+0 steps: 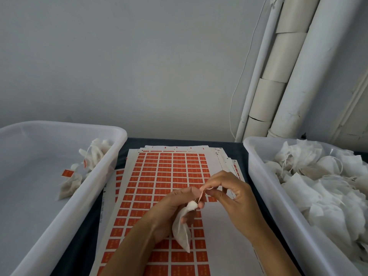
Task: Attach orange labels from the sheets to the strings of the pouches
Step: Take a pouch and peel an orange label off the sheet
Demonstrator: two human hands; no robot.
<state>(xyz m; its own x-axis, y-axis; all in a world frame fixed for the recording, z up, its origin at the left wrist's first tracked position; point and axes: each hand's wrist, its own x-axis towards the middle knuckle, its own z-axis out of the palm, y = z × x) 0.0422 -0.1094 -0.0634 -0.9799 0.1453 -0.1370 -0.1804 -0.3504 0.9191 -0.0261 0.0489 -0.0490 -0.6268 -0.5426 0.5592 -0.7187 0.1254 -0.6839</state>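
Left hand (pixel 175 206) curled round a white pouch (pixel 182 230), pinching an orange label (pixel 201 195) at its top. Right hand (pixel 229 190) pinching the string (pixel 209 188) beside that label. Below both, label sheets (pixel 159 176) stacked on the counter (pixel 119 156). Left bin (pixel 59 206) holding labelled pouches; right bin (pixel 268 196) heaped with unlabelled ones.

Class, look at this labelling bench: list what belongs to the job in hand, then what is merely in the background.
Job: pouch held in left hand; string pinched by right hand; label sheets; left tub of labelled pouches; right tub of unlabelled pouches.

Background: wall pipes; cable; dark tabletop.
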